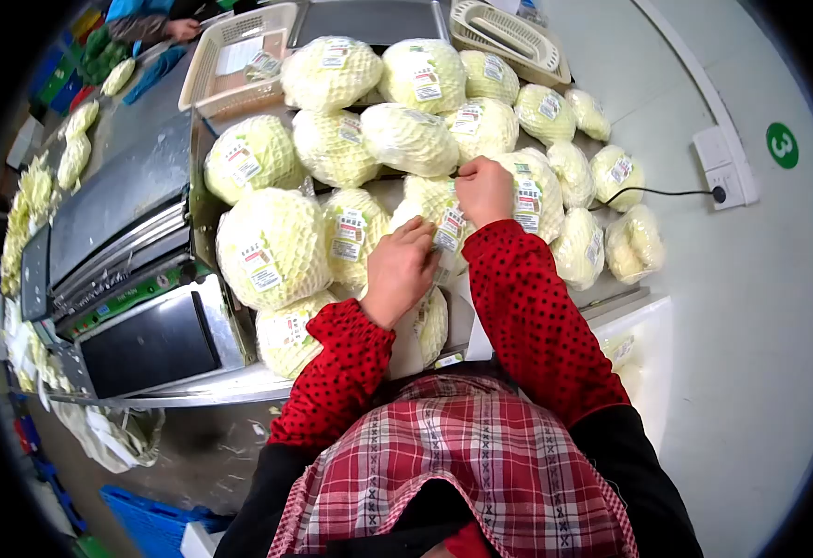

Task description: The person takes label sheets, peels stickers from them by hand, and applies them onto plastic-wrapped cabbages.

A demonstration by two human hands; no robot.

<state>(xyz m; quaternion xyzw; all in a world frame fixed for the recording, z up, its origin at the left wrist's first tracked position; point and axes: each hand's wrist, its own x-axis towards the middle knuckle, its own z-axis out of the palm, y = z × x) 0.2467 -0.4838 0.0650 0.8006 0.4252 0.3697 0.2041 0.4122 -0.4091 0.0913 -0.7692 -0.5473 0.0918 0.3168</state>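
Observation:
Many pale green cabbages in white foam net and clear wrap, with printed labels, are heaped on the counter. Both my hands are at one labelled cabbage [450, 223] in the middle of the heap. My left hand [401, 272] lies against its left side, fingers bent and close together. At its upper right is my right hand [485, 192], closed, with the fingertips hidden. A labelled cabbage [535, 197] sits just right of my right hand, and another [348, 234] is left of my left hand.
A weighing machine with a dark screen [151, 344] stands on the left. Cream baskets [204, 70] [555, 70] are behind the heap. Another person's hand [183, 30] is at the upper left. A black cable [667, 191] runs to a wall socket. A blue crate [151, 521] is on the floor.

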